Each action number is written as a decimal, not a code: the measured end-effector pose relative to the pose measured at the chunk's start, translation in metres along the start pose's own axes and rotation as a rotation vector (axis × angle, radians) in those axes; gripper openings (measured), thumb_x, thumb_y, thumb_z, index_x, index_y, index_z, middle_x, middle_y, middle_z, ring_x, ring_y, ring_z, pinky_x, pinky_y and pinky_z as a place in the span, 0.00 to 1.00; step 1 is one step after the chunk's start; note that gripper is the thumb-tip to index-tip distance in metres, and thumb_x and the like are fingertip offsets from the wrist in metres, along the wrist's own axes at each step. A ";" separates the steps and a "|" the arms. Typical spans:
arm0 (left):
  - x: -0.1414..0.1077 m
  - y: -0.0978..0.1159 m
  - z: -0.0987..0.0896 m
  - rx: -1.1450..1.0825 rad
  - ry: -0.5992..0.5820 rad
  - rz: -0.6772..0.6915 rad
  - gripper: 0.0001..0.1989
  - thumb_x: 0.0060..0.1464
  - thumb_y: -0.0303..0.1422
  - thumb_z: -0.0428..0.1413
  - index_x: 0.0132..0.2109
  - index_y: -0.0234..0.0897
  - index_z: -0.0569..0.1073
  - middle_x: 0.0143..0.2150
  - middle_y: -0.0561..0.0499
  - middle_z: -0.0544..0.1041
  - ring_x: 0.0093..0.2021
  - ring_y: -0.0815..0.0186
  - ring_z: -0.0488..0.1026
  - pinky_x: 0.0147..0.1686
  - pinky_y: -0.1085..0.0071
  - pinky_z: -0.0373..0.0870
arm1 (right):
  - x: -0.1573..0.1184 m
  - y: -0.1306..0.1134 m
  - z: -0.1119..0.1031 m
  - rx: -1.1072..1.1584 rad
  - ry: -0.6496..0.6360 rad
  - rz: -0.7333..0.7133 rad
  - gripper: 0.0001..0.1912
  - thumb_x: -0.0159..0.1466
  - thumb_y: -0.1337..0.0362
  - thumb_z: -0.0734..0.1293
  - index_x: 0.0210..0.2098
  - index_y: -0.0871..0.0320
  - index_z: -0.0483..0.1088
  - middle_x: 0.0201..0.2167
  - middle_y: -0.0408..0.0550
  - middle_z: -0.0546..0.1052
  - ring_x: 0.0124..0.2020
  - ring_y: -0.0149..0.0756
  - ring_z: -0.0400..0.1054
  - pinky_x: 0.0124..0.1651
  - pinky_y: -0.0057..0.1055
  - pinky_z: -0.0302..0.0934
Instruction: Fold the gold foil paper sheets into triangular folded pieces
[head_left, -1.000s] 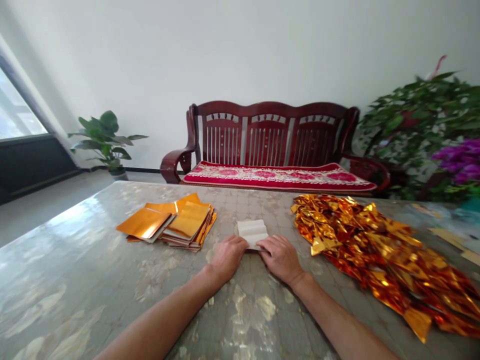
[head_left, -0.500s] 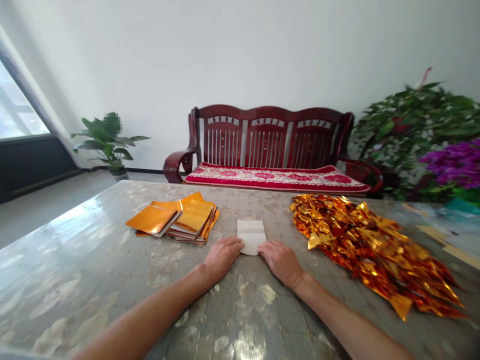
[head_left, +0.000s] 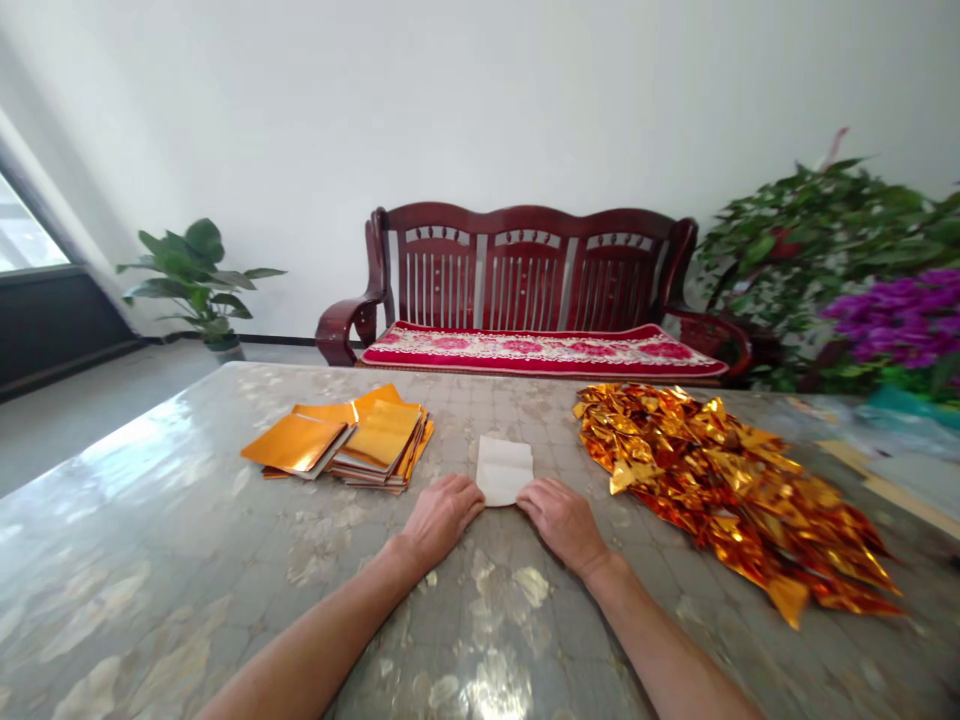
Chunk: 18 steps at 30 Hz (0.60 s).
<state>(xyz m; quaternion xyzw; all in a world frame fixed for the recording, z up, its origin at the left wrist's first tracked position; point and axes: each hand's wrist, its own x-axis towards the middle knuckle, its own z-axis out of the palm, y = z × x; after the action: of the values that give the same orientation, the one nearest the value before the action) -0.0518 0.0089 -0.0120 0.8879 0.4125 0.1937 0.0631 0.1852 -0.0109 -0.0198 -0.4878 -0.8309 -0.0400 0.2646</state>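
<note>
A small sheet of paper (head_left: 505, 467), pale side up with a crease across it, lies on the table in front of me. Its near edge curves up between my hands. My left hand (head_left: 448, 510) pinches the near left corner with fingers together. On the near right corner, my right hand (head_left: 556, 515) does the same with thumb and fingers. To the left rests a stack of gold foil paper sheets (head_left: 382, 437). Over on the right spreads a heap of folded gold foil pieces (head_left: 712, 480).
The table (head_left: 187, 560) has a glossy patterned cover. Clear plastic bags and a tan strip (head_left: 885, 475) lie at its right side. Beyond it stand a dark red wooden bench (head_left: 525, 270), a potted plant (head_left: 199, 275) and purple flowers (head_left: 900, 320).
The view has shifted slightly to the right. Both hands stay at the paper's near corners, and their hold looks nearly the same.
</note>
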 end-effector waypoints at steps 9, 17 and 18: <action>0.007 -0.006 0.000 -0.195 -0.054 -0.092 0.12 0.66 0.36 0.50 0.42 0.43 0.79 0.42 0.52 0.77 0.41 0.66 0.75 0.41 0.74 0.67 | 0.004 0.000 -0.002 0.035 -0.026 0.057 0.07 0.69 0.66 0.64 0.35 0.54 0.72 0.33 0.44 0.77 0.37 0.37 0.71 0.41 0.32 0.61; 0.030 -0.010 0.004 -0.112 -0.030 -0.133 0.16 0.68 0.38 0.47 0.36 0.40 0.76 0.37 0.50 0.75 0.39 0.66 0.73 0.38 0.75 0.65 | 0.020 0.015 -0.004 0.080 -0.127 0.091 0.08 0.67 0.69 0.63 0.36 0.53 0.73 0.37 0.44 0.77 0.41 0.36 0.71 0.42 0.30 0.61; 0.032 -0.010 0.005 -0.106 -0.024 -0.154 0.16 0.68 0.38 0.47 0.36 0.40 0.75 0.37 0.50 0.75 0.39 0.66 0.73 0.37 0.75 0.64 | 0.023 0.018 -0.004 0.079 -0.139 0.091 0.08 0.67 0.69 0.63 0.36 0.53 0.73 0.37 0.44 0.77 0.41 0.36 0.71 0.42 0.30 0.61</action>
<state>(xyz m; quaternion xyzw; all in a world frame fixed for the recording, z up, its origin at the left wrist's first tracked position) -0.0378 0.0401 -0.0099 0.8512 0.4680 0.1990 0.1296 0.1931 0.0154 -0.0093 -0.5157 -0.8253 0.0389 0.2269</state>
